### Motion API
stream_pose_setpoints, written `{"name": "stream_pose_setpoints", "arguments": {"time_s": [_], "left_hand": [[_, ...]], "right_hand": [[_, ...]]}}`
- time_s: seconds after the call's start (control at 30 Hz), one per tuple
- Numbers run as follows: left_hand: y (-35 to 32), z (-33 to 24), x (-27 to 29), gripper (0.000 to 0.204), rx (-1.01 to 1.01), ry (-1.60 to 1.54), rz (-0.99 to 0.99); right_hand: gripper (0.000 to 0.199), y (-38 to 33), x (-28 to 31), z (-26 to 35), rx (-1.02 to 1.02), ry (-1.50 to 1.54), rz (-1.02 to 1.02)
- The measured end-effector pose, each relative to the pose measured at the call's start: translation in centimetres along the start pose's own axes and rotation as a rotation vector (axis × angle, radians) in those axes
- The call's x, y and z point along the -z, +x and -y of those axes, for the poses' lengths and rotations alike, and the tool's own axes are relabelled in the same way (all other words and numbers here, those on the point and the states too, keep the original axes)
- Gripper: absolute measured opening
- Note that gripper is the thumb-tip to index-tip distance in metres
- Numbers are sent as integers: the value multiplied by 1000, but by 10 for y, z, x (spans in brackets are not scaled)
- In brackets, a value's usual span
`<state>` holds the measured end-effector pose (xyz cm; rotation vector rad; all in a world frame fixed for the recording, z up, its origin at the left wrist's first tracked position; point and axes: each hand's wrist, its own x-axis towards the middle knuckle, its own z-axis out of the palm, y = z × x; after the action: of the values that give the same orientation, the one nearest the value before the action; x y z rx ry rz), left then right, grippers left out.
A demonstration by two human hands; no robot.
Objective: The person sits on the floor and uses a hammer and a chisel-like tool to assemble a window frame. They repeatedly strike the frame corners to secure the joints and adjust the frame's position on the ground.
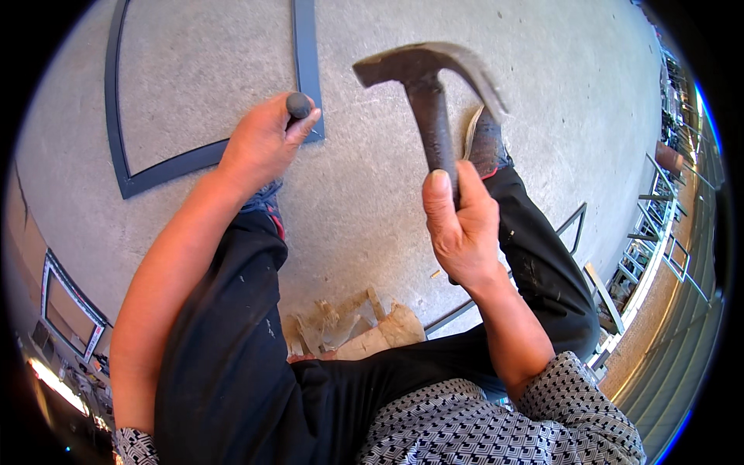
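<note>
A claw hammer (426, 116) with a dark, worn head is raised in my right hand (465, 225). My fingers wrap its handle, and the thumb lies along it. The striking face points left and the claw right. My left hand (267, 139) is closed around a dark round-ended rod (298, 105), seen almost end-on, so its lower part is hidden. That hand is over the near right corner of a dark grey rectangular frame (308, 54) lying on the concrete floor. Air separates the hammer head from the rod.
My shoes (484, 143) stand on the floor on either side. Torn cardboard (387, 329) lies between my legs. Another frame (53, 287) leans at the far left. Metal frames and bars (647, 232) are piled along the right edge.
</note>
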<state>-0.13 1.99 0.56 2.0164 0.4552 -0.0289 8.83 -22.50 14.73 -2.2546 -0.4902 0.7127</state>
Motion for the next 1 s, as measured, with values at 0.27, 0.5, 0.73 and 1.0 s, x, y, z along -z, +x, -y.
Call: {"name": "stream_pose_setpoints", "arguments": {"time_s": [0.27, 0.5, 0.73, 1.0], "left_hand": [[8, -5, -9, 18, -123, 44, 34], [0, -13, -3, 23, 43, 53, 58], [4, 10, 9, 36, 243, -150, -69], [6, 20, 3, 35, 249, -227, -57]], "right_hand": [[32, -3, 7, 12, 372, -162, -48], [34, -2, -8, 2, 82, -236, 69], [37, -3, -4, -11, 16, -123, -7], [42, -6, -8, -19, -51, -107, 14]]}}
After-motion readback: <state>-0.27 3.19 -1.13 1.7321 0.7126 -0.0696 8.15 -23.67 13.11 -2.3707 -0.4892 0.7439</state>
